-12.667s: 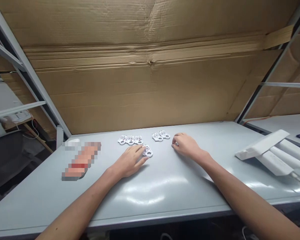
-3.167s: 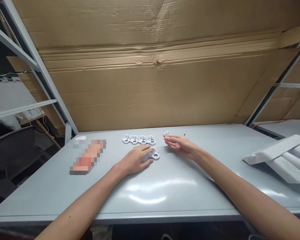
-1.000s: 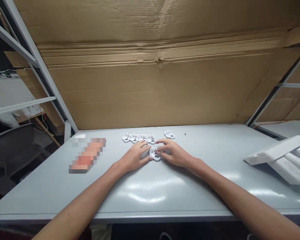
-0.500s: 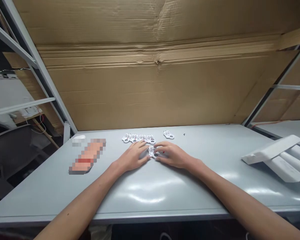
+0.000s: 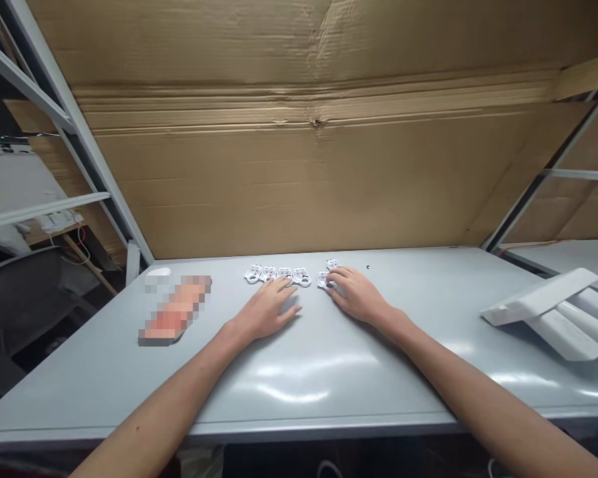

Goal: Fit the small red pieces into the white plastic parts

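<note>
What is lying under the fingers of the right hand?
The fingertips of the right hand cover part of a white perforated plastic piece; only its left end shows. A second piece lies just behind the fingers. The covered part cannot be seen.

On my screen, white moulded parts [image 5: 301, 277] marked with red and dark spots lie on a pale grey tabletop [image 5: 339, 398], below tan cardboard [image 5: 299, 186] lined with darker creases.
</note>
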A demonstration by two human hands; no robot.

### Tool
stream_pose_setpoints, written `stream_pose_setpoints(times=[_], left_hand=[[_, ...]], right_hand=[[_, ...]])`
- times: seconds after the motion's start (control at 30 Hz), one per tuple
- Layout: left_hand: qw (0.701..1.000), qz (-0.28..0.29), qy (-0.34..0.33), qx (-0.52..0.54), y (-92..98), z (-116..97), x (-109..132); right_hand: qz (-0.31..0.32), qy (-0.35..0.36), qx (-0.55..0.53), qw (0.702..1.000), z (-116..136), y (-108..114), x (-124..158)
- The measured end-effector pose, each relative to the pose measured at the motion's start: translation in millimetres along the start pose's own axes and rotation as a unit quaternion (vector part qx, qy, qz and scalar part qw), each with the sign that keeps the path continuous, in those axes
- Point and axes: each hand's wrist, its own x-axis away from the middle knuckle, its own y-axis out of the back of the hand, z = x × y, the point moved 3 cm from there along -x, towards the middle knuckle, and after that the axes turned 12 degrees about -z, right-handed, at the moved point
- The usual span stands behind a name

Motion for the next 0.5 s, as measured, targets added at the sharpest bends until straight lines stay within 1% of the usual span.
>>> stream_pose_setpoints(times=[0.13, 0.2, 0.3, 0.4, 0.5], left_hand=[[1.0, -0.005, -0.004, 0.01, 1.8, -2, -2], [1.0, -0.004, -0.005, 0.007, 2.5, -3, -2], [1.0, -0.01, -0.006, 0.001, 2.9, -3, -2], [1.0, -0.013, -0.01, -0.006, 2.6, -3, -2], [1.0, -0.011, -0.014, -0.006, 2.2, -3, -1]], right_hand=[[-0.013, -0.007, 0.015, 1.0, -7, -9, 1], [-0.012, -0.006, 0.021, 1.0, -6, -8, 1], [-0.01, 0.003, 0.023, 1.0, 2, -1, 3], [0.024, 0.006, 0.028, 0.999, 14, 1, 6], [0.05, -0.005, 0.036, 0.998, 22, -1, 11]])
